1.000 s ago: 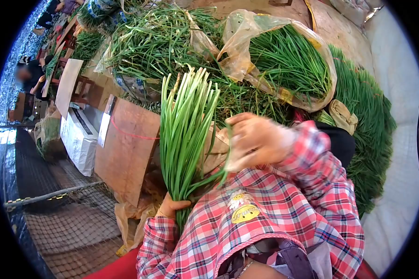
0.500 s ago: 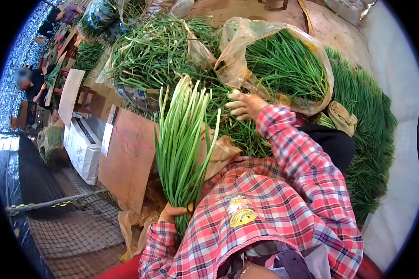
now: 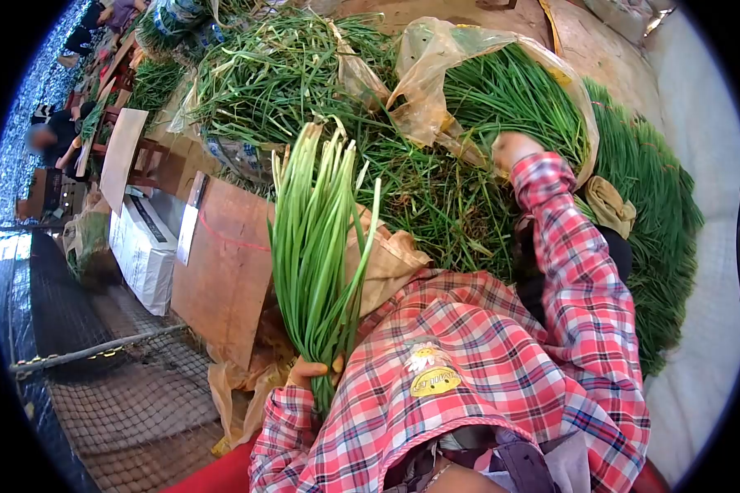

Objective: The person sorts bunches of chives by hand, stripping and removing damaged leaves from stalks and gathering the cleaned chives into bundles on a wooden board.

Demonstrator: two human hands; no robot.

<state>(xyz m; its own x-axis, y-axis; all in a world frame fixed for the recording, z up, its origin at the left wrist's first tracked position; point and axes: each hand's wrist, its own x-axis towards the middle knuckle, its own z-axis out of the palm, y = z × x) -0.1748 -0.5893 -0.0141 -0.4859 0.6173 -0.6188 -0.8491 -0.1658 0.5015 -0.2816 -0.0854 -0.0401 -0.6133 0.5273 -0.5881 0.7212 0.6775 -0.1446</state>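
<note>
My left hand (image 3: 311,371) is closed around the leafy end of a bunch of long green chives (image 3: 316,246). Their pale root ends fan out away from my body. My right hand (image 3: 515,150) is at the near edge of a clear plastic bag (image 3: 427,62) and is smeared by motion. Its fingers are hard to make out, and I cannot see whether they hold anything. Inside that bag lie more green chives (image 3: 514,94). Loose cut greens (image 3: 444,201) cover the ground below the right hand.
A large heap of loose greens (image 3: 279,82) is beyond the bunch. Bundled greens (image 3: 645,222) line the right side by a white sheet (image 3: 682,345). To the left are a brown board (image 3: 226,263), a white box (image 3: 144,251) and netting (image 3: 140,403). Another person (image 3: 57,135) is at far left.
My right hand has moved right, from over the loose greens to the bag's near edge. The left hand keeps its hold on the chives, nearly in the same place.
</note>
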